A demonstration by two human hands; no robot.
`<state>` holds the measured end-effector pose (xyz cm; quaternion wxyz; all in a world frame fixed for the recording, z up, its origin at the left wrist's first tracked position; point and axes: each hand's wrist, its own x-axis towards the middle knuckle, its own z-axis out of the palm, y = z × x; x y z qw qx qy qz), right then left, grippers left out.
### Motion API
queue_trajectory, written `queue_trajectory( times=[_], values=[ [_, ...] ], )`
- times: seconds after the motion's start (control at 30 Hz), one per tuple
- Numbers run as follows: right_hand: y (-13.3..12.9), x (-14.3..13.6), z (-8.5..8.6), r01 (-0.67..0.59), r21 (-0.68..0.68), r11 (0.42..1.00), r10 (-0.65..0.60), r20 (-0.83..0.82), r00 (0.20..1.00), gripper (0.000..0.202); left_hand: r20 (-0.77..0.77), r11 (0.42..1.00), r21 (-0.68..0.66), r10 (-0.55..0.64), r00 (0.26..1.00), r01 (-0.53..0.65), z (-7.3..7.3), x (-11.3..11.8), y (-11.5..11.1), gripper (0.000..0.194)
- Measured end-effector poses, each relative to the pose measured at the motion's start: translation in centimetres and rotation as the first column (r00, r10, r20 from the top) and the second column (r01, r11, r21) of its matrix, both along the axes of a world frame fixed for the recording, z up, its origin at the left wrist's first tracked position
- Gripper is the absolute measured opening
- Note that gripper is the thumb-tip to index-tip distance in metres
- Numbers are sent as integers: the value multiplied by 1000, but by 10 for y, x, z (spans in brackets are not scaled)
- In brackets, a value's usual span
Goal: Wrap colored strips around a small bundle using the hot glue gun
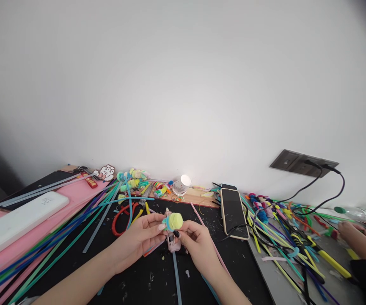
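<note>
A small pipe-cleaner piece [174, 221], coiled yellow on top with light blue fuzz at its side, is held up in front of me. My left hand [143, 237] pinches its light blue side between thumb and fingertips. Close against its right side is my right hand [197, 242], thumb and fingers pinched near a small dark tip [176, 233]. What the right fingers grip is mostly hidden. Behind and below the hands is a pink object [174, 245], partly covered, of a kind I cannot tell. A light blue pipe cleaner [177, 277] lies below it on the black mat [138, 275].
Red-handled scissors [116, 221], bundled pipe cleaners [71, 233] and a white power bank [24, 224] lie left. Along the wall stand a lit white cup-shaped thing [182, 185] and fuzzy figures [133, 177]. Rightward are a phone [234, 214], yellow-handled pliers [331, 262], cables and another person's hand [362, 241].
</note>
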<state>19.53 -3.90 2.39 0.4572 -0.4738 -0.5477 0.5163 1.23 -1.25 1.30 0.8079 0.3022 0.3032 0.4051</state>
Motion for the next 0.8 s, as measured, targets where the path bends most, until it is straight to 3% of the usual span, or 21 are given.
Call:
queue_trajectory(
  times=[0.43,0.8],
  values=[
    [0,1,-12,-54,43,998,53,29,998,17,14,997,55,-60,998,59,1,3,-1,28],
    [1,6,-8,-74,135,988,47,199,979,15,136,992,-61,-101,986,110,0,-2,1,26]
  ],
)
